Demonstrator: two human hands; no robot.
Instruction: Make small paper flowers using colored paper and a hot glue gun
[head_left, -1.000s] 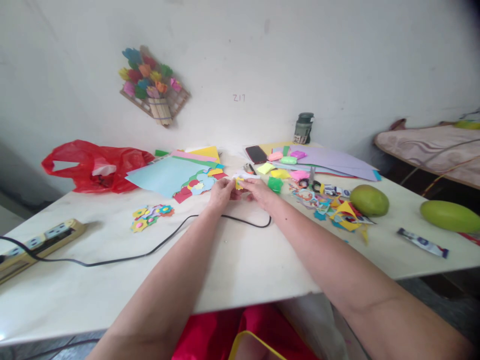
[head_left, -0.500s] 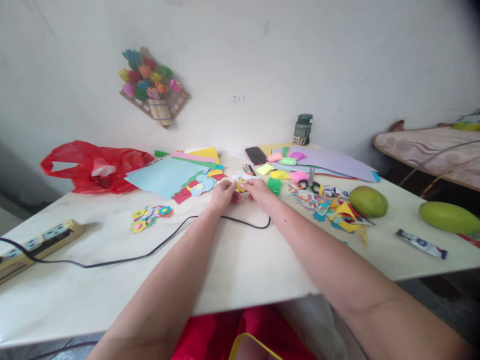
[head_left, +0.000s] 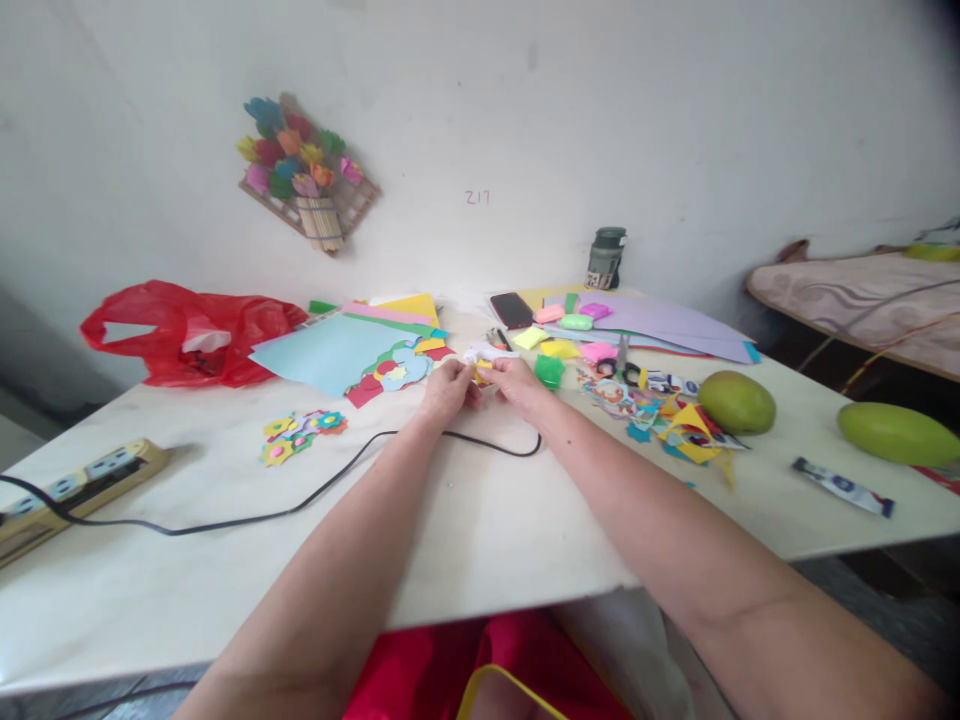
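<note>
My left hand [head_left: 451, 389] and my right hand [head_left: 517, 383] meet over the middle of the table. Between their pinched fingertips is a small yellow paper piece [head_left: 481, 375], mostly covered by the fingers, so its exact shape is hidden. Just behind the hands lies a white tool [head_left: 489, 352] that looks like a glue gun. Cut paper circles and flower shapes [head_left: 401, 368] are spread left of my left hand. Finished-looking paper flowers [head_left: 300, 437] sit in a group nearer to me. A green clay packet [head_left: 550, 372] lies just right of my right hand.
A black cord [head_left: 300, 510] loops from a power strip [head_left: 97, 485] toward my hands. Paper scraps [head_left: 660, 415], scissors [head_left: 621, 368], mangoes [head_left: 737, 403] and a glue tube [head_left: 844, 487] lie at right. A phone [head_left: 511, 310] and bottle [head_left: 606, 258] are behind; a red bag [head_left: 187, 335] is left.
Hardly anything differs. My fingers have shifted very slightly around the yellow paper piece, and both arms stay in place.
</note>
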